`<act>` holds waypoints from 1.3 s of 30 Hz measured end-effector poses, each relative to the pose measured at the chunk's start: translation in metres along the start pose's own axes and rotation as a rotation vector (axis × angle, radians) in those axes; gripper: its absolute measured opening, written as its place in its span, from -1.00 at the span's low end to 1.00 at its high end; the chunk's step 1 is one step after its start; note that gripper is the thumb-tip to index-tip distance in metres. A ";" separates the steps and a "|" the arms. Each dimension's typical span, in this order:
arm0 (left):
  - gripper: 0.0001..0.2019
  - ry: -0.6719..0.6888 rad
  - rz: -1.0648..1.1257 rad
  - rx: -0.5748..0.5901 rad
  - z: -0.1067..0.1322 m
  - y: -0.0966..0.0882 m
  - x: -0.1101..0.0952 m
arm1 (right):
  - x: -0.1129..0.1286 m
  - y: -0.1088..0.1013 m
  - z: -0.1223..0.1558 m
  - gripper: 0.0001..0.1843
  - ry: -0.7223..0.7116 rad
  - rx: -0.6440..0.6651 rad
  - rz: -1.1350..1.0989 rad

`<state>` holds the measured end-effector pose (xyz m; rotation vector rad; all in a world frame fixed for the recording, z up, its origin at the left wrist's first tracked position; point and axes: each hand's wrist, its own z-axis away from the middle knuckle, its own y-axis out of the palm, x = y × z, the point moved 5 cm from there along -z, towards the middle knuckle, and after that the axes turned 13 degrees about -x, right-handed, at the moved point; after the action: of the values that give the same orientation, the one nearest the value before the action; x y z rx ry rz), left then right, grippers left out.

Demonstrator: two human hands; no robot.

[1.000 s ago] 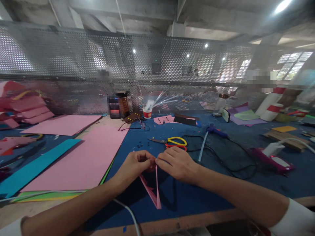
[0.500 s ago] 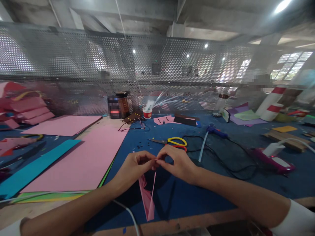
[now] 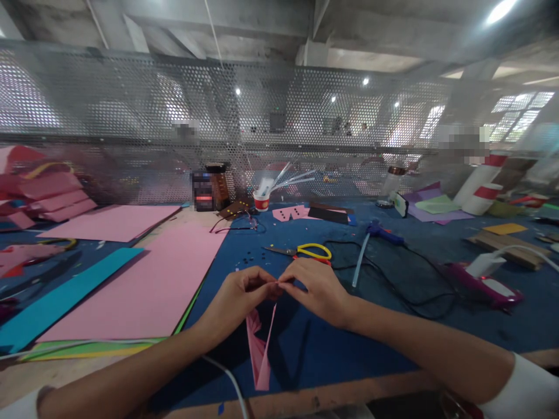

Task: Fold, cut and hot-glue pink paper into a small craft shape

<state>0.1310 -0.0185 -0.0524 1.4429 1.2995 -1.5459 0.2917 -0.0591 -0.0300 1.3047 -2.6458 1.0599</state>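
The fingers of the left hand and the right hand are meeting tip to tip, both grasping the upper end of a narrow, folded pink paper strip; only a sliver of pink is showing between the fingertips. Below them the strip is dangling in a V, its lower fold pointing toward the front edge of the blue-topped desk; whether it is touching the surface, I cannot tell. Compared with a second ago, the fold is hanging farther left and nearer that edge, and the right fingers are arching higher; the pinch itself is staying in place, so the close handling is apparently centring on the upper end while the rest is swinging loose.

Outward, scissors with yellow and red handles are lying just beyond the right hand, limiting movement toward the far edge; the large pink paper sheet is bounding the left side, and a white cable is crossing the front edge below the left wrist; the widest room is opening rightward, between the front edge and the blue glue gun's black cable.
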 end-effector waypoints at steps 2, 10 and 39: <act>-0.76 0.036 -0.043 0.003 0.001 0.000 -0.002 | -0.001 0.001 0.000 -0.94 0.016 0.015 -0.021; -0.80 0.225 -0.299 -0.010 0.006 -0.004 -0.019 | -0.002 0.003 -0.001 -0.97 0.214 0.076 -0.200; -0.79 0.148 -0.149 -0.003 -0.004 -0.007 -0.020 | -0.014 0.018 0.000 -0.90 0.502 0.173 -0.473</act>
<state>0.1299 -0.0164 -0.0312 1.5126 1.5261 -1.5539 0.2879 -0.0418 -0.0437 1.3669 -1.8084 1.3317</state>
